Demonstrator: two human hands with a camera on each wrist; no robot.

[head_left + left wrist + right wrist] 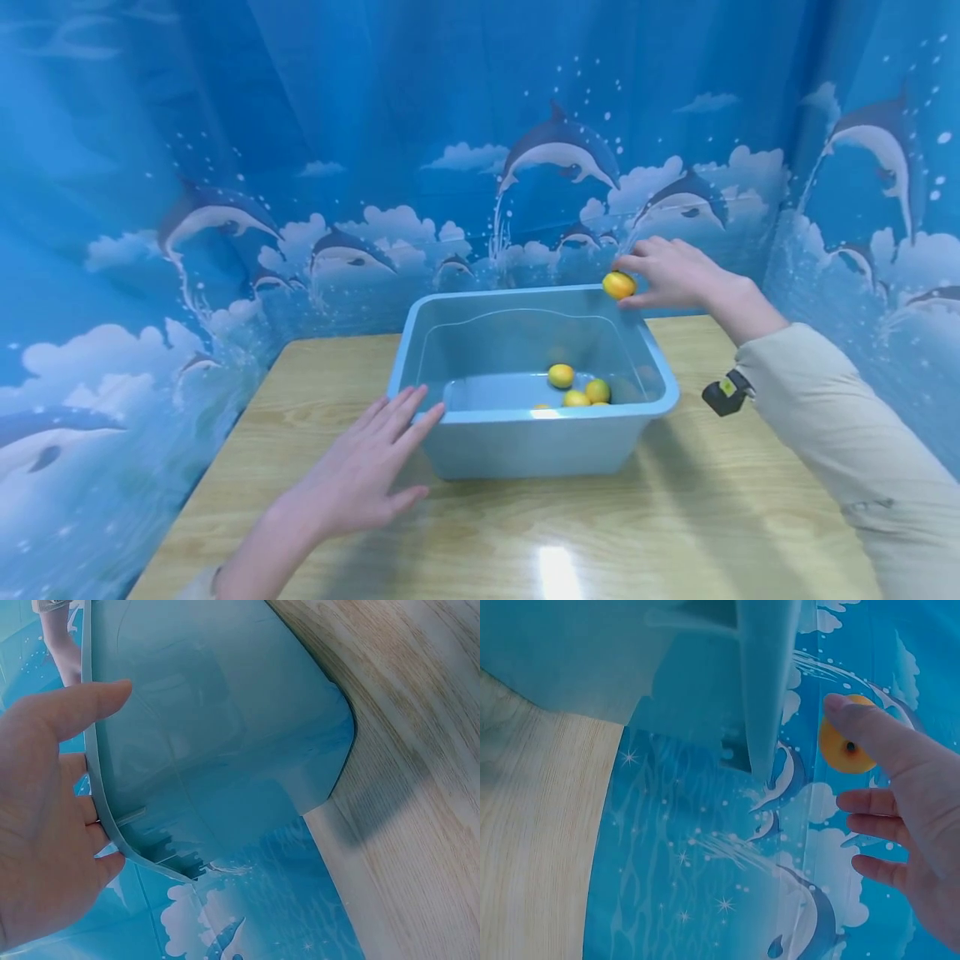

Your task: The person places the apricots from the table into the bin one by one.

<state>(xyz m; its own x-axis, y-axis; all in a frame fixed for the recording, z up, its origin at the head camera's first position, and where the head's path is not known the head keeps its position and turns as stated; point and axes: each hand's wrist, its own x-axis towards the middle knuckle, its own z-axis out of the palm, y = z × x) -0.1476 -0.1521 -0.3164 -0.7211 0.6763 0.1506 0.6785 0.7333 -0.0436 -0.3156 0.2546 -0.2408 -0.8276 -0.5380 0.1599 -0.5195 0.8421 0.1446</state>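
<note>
My right hand (678, 273) pinches a small yellow-orange citrus fruit (618, 286) between thumb and fingers, above the far right corner of a light blue plastic tub (525, 446). In the right wrist view a dark round spot shows on the fruit (844, 750), and the other fingers extend below it. Several similar yellow fruits (560, 375) lie on the tub floor towards its right front, partly hidden by the front wall; one fruit (597, 390) looks greener. My left hand (360, 471) is at the tub's front left corner, its fingers straight and spread, fingertips right at the rim.
The tub stands on a light wood-grain table (315, 400). Blue curtains (420, 100) printed with dolphins and clouds hang behind the table and along both sides. A small black device (726, 395) is strapped at the right wrist.
</note>
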